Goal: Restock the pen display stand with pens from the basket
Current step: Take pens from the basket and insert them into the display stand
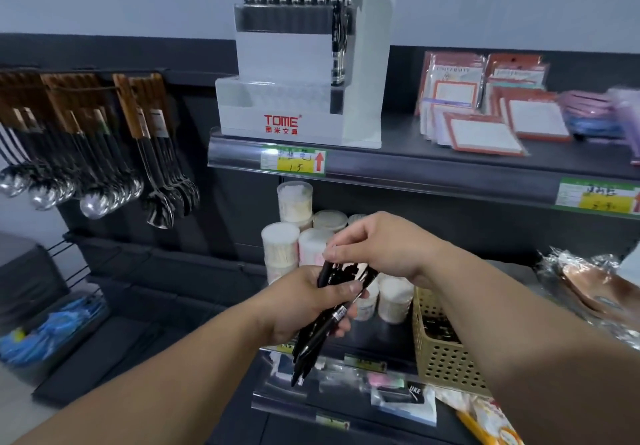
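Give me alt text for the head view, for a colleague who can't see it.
The left hand grips a bundle of black plastic pens while the right hand pinches the top of one, in front of store shelves. Above stands the white tiered TOME pen display stand; the beige perforated plastic basket sits lower right.

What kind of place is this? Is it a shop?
Most likely a small shop. Price tags sit on the front edge of the shelf, spoons hang in rows on hooks, and wrapped notepads lie beside a pen display stand.
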